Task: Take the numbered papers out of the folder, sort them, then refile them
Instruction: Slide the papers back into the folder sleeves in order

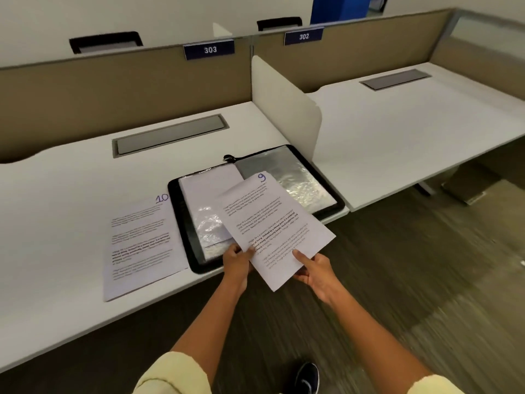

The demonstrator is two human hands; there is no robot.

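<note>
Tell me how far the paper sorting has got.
Early. Done: the sheet marked 10 lies on the desk, left of the open folder. In hand: both hands, left and right, hold the sheet marked 9 above the folder. Left: at least one more paper sits in a sleeve; sorting and refiling remain.

Sheet 10 lies on the desk left of the folder; sheet 9 seemingly above it.

open-plan office: row of white desks w/ tan fabric partitions, numbered seat tags 303 & 302, white side divider, grey cable hatches, carpet floor.
</note>
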